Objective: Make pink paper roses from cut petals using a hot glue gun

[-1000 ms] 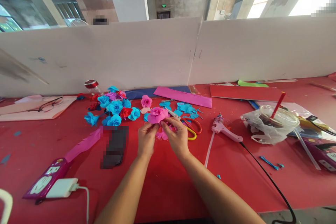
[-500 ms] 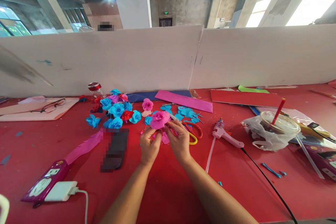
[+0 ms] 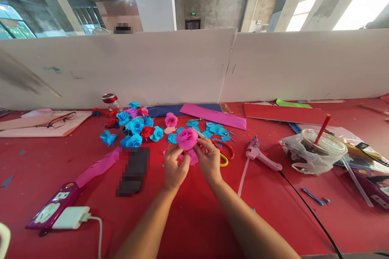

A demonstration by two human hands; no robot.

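Observation:
Between my two hands, above the red table (image 3: 194,222), is a pink paper flower (image 3: 186,138) with layered petals facing up. My left hand (image 3: 176,168) pinches it from the left and below. The fingers of my right hand (image 3: 208,160) are closed on its right edge. Loose pink petals (image 3: 192,157) lie on the table just under the flower. Partly behind my right hand are scissors (image 3: 226,151) with red and yellow handles. Cut blue petals (image 3: 216,128) lie beyond my hands, and another small pink flower (image 3: 171,119) is to their left.
Blue, red and purple paper flowers (image 3: 135,126) are bunched at the left, near a black phone (image 3: 133,174). To the right lie a pink glue gun (image 3: 263,158) with a cable and a lidded cup (image 3: 323,141) in a plastic bag. A white partition (image 3: 136,68) closes off the back.
The pink flower has shifted slightly right and up in my hands and tilts a little more toward me. My fingers have adjusted on its edges.

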